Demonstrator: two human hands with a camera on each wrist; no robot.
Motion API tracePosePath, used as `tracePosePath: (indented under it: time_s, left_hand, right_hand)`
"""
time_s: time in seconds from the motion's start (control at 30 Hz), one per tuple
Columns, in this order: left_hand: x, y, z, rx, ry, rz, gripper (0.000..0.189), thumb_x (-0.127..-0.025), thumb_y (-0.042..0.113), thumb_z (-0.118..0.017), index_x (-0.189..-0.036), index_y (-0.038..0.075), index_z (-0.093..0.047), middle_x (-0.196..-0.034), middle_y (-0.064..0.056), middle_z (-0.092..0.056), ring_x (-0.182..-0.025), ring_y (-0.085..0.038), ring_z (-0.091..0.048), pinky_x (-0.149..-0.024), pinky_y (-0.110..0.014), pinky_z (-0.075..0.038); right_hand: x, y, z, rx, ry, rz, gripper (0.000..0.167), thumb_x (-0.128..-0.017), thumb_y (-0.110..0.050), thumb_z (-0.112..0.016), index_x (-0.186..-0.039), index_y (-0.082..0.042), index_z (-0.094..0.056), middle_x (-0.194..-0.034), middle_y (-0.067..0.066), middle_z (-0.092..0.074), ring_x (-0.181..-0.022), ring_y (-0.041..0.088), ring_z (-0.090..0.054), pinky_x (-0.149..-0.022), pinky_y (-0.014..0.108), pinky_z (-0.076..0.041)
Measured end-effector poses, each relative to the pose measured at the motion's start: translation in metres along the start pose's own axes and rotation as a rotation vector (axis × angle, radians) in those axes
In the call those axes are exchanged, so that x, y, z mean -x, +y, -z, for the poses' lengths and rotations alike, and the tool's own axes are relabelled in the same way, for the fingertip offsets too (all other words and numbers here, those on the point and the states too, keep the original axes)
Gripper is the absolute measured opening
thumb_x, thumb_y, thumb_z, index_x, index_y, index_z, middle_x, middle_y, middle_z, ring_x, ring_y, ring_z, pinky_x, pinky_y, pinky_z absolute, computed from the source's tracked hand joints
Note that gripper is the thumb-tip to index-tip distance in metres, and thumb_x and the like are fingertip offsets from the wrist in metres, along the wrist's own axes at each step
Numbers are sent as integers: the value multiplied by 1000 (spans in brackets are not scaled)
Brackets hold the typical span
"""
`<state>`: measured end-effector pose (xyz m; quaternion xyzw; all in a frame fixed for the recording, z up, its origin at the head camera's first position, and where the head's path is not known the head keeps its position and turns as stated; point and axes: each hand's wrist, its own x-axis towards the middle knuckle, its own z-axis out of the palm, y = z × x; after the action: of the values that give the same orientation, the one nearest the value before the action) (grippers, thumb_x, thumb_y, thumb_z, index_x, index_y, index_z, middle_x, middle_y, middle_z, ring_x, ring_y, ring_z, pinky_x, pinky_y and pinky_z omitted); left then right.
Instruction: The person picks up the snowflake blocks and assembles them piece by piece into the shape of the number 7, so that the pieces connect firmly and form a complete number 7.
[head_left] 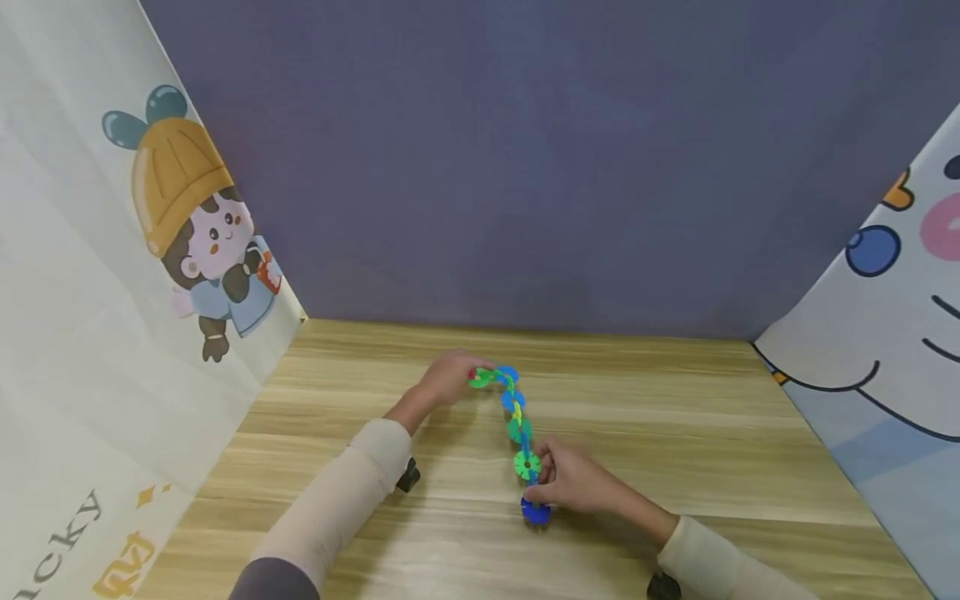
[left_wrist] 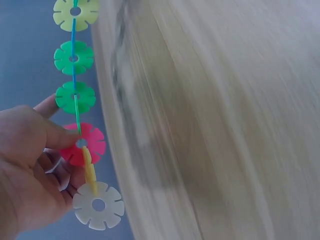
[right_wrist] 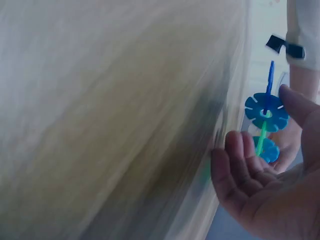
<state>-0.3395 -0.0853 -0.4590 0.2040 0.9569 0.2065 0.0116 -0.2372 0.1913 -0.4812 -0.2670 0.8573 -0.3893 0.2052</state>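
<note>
A chain of notched plastic discs (head_left: 527, 465), slotted edge to edge in several colours, runs across the table from far to near. At its far end my left hand (head_left: 450, 379) pinches it between thumb and fingers at a red disc (left_wrist: 92, 142). Beside that disc are a clear white disc (left_wrist: 98, 206) and a green disc (left_wrist: 75, 97). My right hand (head_left: 573, 477) is at the near end, its thumb against the chain by a dark blue disc (head_left: 536, 512). In the right wrist view its fingers (right_wrist: 237, 170) are loosely bent, apart from the thumb, beside a blue disc (right_wrist: 255, 107).
A wood-grain table (head_left: 675, 417) lies under both hands. Behind it stands a dark grey-blue panel (head_left: 525, 167). White printed cloths border it, the left cloth (head_left: 75, 333) with a cartoon figure and the right cloth (head_left: 862, 333) with a cartoon face.
</note>
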Motion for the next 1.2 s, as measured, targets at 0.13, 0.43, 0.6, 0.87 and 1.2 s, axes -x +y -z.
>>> tracePosePath:
  time_s: [0.13,0.43,0.6,0.87,1.2]
  left_hand:
    - [-7,3,-6,-10,6,-39,68,-84,-21,-50,-133,23,-68,-96,-5,-74,-132,-27,-58,-124,-44,-31]
    - [-17,8,-15,-33,19,-56,61,-87,-18,-55,-129,24,-71,-92,0,-67,-108,-23,-62,-108,-44,-46]
    - [-18,9,-19,-8,13,-40,63,-86,-20,-54,-129,23,-71,-96,1,-69,-108,-22,-62,-102,-42,-50]
    - [-17,7,-27,9,19,-71,65,-85,-22,-52,-126,23,-73,-114,-3,-73,-114,-26,-63,-103,-43,-50]
    - [-16,6,-30,5,6,-47,65,-91,-19,-47,-130,27,-71,-127,0,-71,-135,-29,-55,-120,-44,-36]
  right_hand:
    - [3,-8,-5,24,15,-32,65,-81,-35,-87,-120,4,-52,-90,2,-65,-72,11,-59,-58,24,-50]
    - [4,-10,-7,72,27,-40,62,-81,-38,-86,-115,2,-53,-85,2,-64,-67,11,-58,-54,24,-48]
    - [5,-9,-9,96,30,-56,65,-80,-40,-86,-118,3,-54,-84,1,-64,-66,10,-58,-53,24,-48]
    - [4,-7,-13,124,8,-89,59,-81,-43,-85,-113,-2,-56,-79,-1,-62,-63,10,-57,-52,23,-45]
    - [3,-7,-12,134,-14,-92,62,-83,-43,-84,-117,1,-56,-80,0,-63,-66,12,-57,-53,25,-46]
